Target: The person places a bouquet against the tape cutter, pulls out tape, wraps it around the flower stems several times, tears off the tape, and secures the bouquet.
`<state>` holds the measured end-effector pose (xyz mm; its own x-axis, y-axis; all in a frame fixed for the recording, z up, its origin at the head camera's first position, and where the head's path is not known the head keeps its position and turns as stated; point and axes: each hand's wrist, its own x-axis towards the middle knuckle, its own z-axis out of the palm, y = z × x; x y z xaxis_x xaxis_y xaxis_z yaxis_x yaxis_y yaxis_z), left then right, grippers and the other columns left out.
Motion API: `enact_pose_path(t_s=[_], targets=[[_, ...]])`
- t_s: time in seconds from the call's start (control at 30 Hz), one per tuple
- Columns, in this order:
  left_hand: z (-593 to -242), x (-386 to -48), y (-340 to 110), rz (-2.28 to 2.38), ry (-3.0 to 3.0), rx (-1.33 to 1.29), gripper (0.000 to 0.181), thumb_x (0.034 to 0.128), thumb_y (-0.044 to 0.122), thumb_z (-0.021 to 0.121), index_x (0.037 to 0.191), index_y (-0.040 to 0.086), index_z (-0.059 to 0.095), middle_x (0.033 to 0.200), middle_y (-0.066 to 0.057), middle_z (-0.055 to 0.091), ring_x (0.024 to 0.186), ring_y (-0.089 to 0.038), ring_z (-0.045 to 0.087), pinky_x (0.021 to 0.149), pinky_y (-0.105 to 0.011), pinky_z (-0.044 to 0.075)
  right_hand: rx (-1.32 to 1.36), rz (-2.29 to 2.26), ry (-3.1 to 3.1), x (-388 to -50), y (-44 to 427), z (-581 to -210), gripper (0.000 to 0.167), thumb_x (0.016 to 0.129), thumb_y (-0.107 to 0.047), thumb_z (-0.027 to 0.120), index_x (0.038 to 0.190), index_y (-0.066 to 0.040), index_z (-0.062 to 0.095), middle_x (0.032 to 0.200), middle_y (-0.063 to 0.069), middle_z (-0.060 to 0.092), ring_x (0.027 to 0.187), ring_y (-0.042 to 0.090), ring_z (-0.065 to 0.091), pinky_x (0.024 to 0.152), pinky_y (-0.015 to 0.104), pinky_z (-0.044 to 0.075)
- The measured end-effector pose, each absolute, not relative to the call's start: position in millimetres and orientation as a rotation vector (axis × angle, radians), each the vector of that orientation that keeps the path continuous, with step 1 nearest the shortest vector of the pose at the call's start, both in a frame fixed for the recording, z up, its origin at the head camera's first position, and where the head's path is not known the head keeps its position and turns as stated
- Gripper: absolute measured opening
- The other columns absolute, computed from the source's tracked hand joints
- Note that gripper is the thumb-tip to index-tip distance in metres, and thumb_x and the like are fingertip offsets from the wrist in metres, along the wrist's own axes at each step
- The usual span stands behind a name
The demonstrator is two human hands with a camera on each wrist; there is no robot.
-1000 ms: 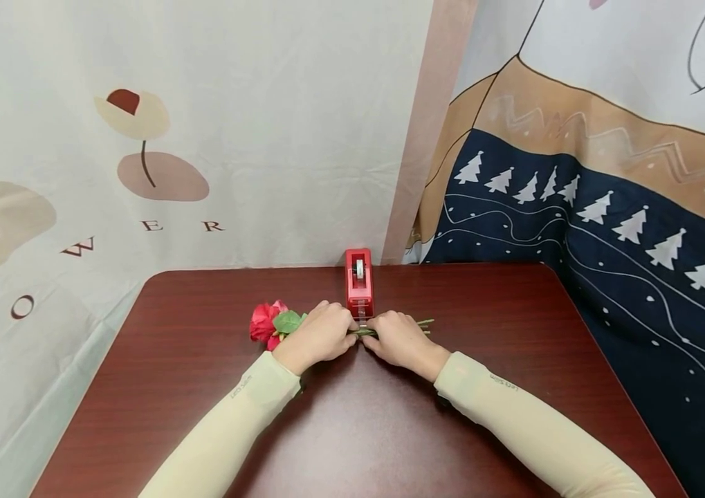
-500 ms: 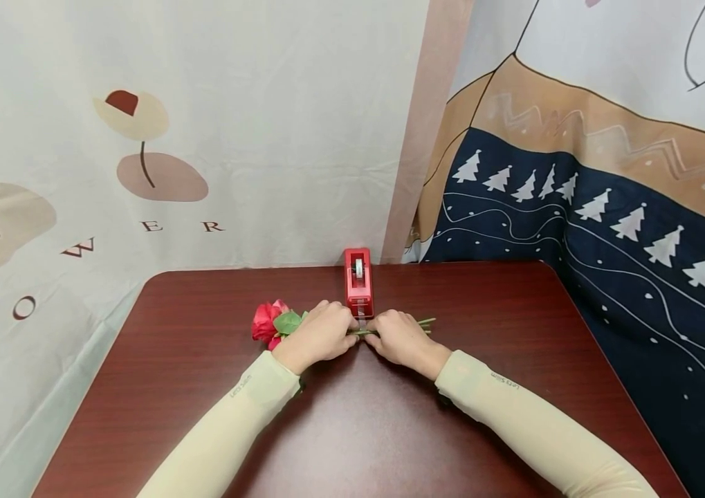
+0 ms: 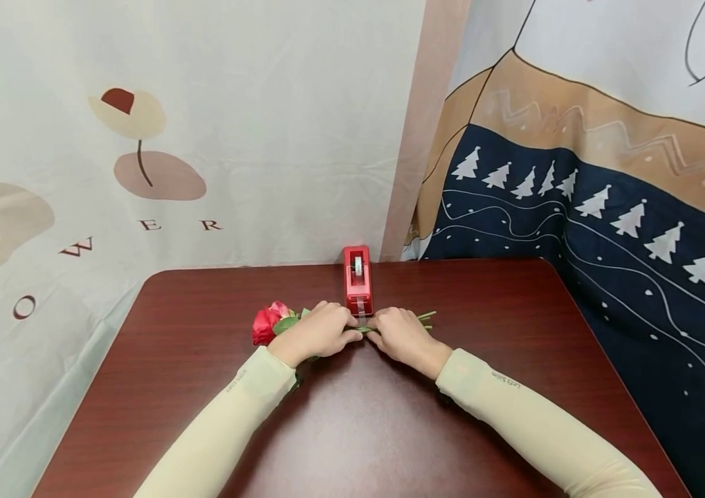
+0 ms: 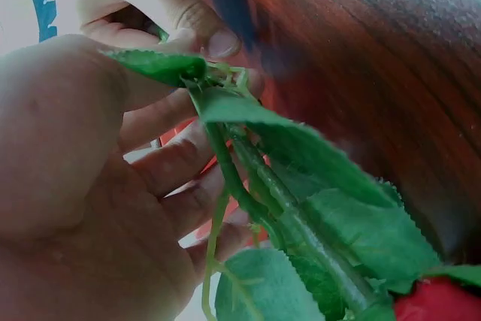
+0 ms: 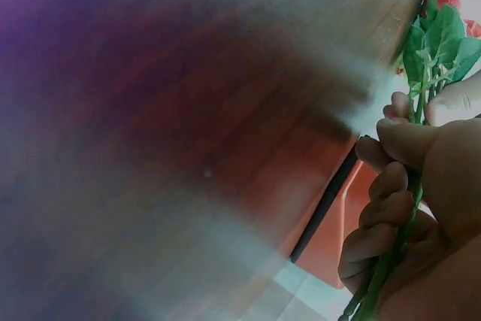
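A bunch of red roses (image 3: 265, 324) lies sideways, blooms to the left, with green stems (image 5: 385, 276) running to the right. My left hand (image 3: 322, 330) holds the stems just below the leaves (image 4: 316, 155), thumb on top. Close beside it, my right hand (image 3: 403, 336) grips the same stems lower down, and their cut ends stick out past it. A red tape dispenser (image 3: 358, 290) stands right behind both hands. From its front a strip of clear tape (image 3: 362, 319) reaches to the stems between my fingers; whether it sticks there I cannot tell.
The dark red-brown table (image 3: 352, 429) has rounded far corners. A pale printed curtain (image 3: 277, 138) hangs along its back edge, and a navy curtain with white trees (image 3: 614, 290) hangs at the right.
The roses have turned slightly in my hands, and less of the leaf shows now. My left thumb has shifted a little right, toward the right hand. The dispenser stays in place.
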<state>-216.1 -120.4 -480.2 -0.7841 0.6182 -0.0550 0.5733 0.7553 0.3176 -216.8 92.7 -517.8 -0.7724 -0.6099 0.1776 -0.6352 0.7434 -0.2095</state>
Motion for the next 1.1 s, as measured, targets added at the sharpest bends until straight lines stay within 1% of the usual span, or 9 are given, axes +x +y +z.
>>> enact_pose_path(t_s=[0.13,0.23,0.3,0.4,0.47,0.57,0.7,0.83,1.1], targets=[[-479,-217,-121,0.479,2.786,0.964,0.018,0.1048,0.028,0.077,0.091,0.019,0.085,0.073,0.008,0.074,0.073,-0.014,0.068,0.091,-0.046,0.056,1.032,0.444,-2.853,-218,93,-518,0.01,0.102,-0.022,0.08,0.092,-0.021,0.083,0.089,0.0,0.079,0.084,0.02,0.078,0.072,0.044,0.064],[-479,-217,-120,0.458,2.806,0.993,0.02,0.1033,0.028,0.079,0.086,0.019,0.084,0.065,0.008,0.068,0.069,-0.013,0.065,0.089,-0.045,0.054,1.044,0.507,-2.893,-221,94,-518,0.009,0.102,-0.023,0.08,0.094,-0.021,0.083,0.09,-0.002,0.08,0.084,0.017,0.076,0.074,0.041,0.064],[-480,-217,-120,0.403,2.841,1.025,0.018,0.1024,0.028,0.08,0.086,0.02,0.085,0.067,0.008,0.071,0.072,-0.015,0.068,0.087,-0.045,0.053,1.063,0.565,-2.929,-224,95,-516,0.01,0.103,-0.026,0.08,0.097,-0.02,0.084,0.09,-0.003,0.08,0.081,0.014,0.073,0.076,0.04,0.063],[-481,-217,-120,0.323,2.888,1.056,0.013,0.1014,0.029,0.081,0.092,0.022,0.087,0.078,0.006,0.079,0.082,-0.02,0.074,0.084,-0.043,0.051,1.122,0.667,-2.989,-229,97,-511,0.015,0.104,-0.029,0.078,0.102,-0.017,0.086,0.092,-0.003,0.081,0.078,0.01,0.068,0.077,0.036,0.062],[-482,-216,-119,0.287,2.909,1.055,0.011,0.1009,0.03,0.082,0.096,0.023,0.089,0.085,0.005,0.082,0.087,-0.022,0.075,0.084,-0.042,0.049,1.17,0.738,-3.032,-234,100,-507,0.02,0.106,-0.033,0.076,0.107,-0.016,0.086,0.094,-0.003,0.082,0.077,0.009,0.066,0.08,0.034,0.061],[-482,-216,-118,0.264,2.92,1.044,0.011,0.1005,0.031,0.083,0.098,0.022,0.089,0.088,0.003,0.083,0.091,-0.024,0.075,0.084,-0.041,0.046,1.215,0.842,-3.101,-241,105,-502,0.025,0.109,-0.035,0.071,0.116,-0.016,0.085,0.098,-0.006,0.082,0.08,0.005,0.065,0.082,0.029,0.059],[-481,-216,-118,0.253,2.934,1.045,0.011,0.0996,0.031,0.084,0.098,0.021,0.089,0.09,0.001,0.083,0.093,-0.025,0.074,0.085,-0.041,0.046,1.244,0.984,-3.159,-247,111,-498,0.024,0.111,-0.031,0.068,0.121,-0.016,0.084,0.091,-0.005,0.078,0.074,0.006,0.062,0.075,0.027,0.055],[-481,-215,-118,0.248,2.944,1.038,0.011,0.0987,0.032,0.085,0.101,0.022,0.089,0.091,0.002,0.084,0.094,-0.025,0.074,0.085,-0.04,0.046,1.251,1.095,-3.173,-249,115,-497,0.02,0.111,-0.026,0.069,0.122,-0.017,0.083,0.082,0.0,0.073,0.065,0.006,0.06,0.067,0.026,0.054],[-483,-214,-118,0.266,2.976,1.037,0.013,0.0958,0.032,0.087,0.103,0.022,0.09,0.093,0.003,0.086,0.09,-0.025,0.074,0.082,-0.04,0.046,1.233,1.199,-3.073,-247,117,-506,0.024,0.108,-0.022,0.073,0.128,-0.014,0.083,0.083,0.002,0.077,0.062,0.003,0.062,0.066,0.023,0.054]])
